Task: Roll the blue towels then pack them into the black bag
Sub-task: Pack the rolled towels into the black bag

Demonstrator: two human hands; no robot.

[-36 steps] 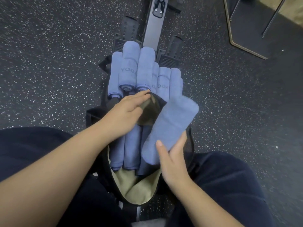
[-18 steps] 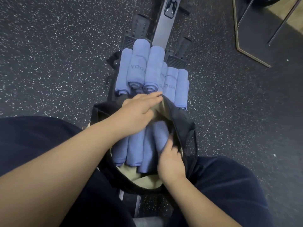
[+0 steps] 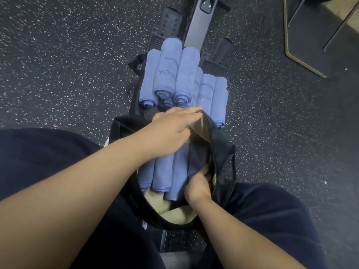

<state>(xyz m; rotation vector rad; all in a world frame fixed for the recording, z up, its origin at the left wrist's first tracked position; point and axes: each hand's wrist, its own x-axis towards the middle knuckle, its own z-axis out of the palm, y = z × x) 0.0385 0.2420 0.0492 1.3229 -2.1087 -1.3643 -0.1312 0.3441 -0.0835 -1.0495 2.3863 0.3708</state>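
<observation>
The black bag (image 3: 223, 152) with a tan lining lies open between my knees. My left hand (image 3: 171, 129) holds its far rim up, fingers laid over the edge and thumb hidden. Three rolled blue towels (image 3: 161, 175) lie side by side inside. A further blue towel (image 3: 196, 158) sits in shadow at the bag's right side. My right hand (image 3: 198, 187) is tucked into the bag there, fingers curled on that towel's near end. Beyond the bag, several more rolled blue towels (image 3: 169, 70) are stacked on the machine.
I sit astride a rowing machine; its grey rail (image 3: 196, 26) and two black footrests (image 3: 167, 22) (image 3: 219, 55) lie beyond the towel stack. A dark board with a metal frame (image 3: 303, 61) stands on the speckled floor (image 3: 58, 65) at the top right. My dark-trousered legs (image 3: 272, 210) flank the bag.
My right hand brought the rolled towel down from above the bag's right edge and pushed it inside, then sank deeper into the bag. My left hand kept holding the rim.
</observation>
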